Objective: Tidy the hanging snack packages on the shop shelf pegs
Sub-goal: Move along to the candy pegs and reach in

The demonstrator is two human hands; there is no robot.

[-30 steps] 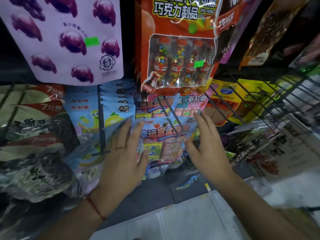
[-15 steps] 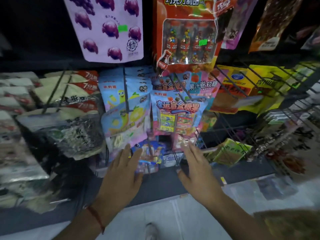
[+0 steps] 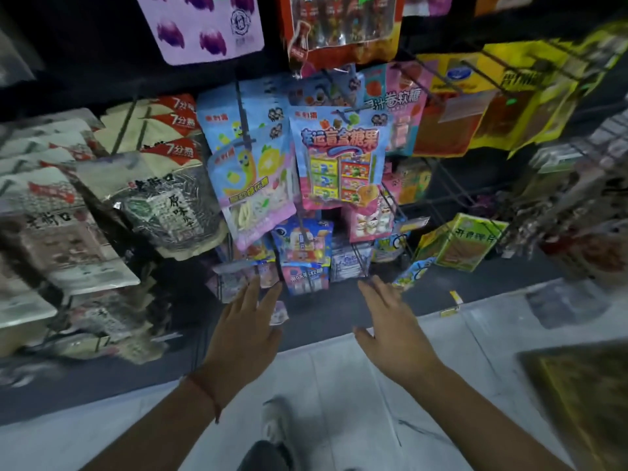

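Observation:
Snack packages hang on black wire pegs. A blue candy bag with red and green boxes printed on it (image 3: 339,158) hangs in the middle, and a blue and pink bag with a yellow cartoon figure (image 3: 253,185) hangs to its left. Below them are small packs on the lowest pegs (image 3: 306,256). My left hand (image 3: 246,328) reaches toward the small packs with straight, spread fingers and holds nothing. My right hand (image 3: 390,321) is spread open beside it, just under the lowest packs, touching nothing.
Grey and cream seed bags (image 3: 159,202) hang at the left. Yellow bags (image 3: 503,93) and a green-yellow pack (image 3: 465,239) hang on pegs at the right. A purple bag (image 3: 204,25) and a red pack (image 3: 343,25) hang above. My shoe (image 3: 275,426) stands on the pale floor.
Both hands have dropped from the blue candy bag in the middle row to the small packs on the lowest pegs. The view has tilted down, showing more floor.

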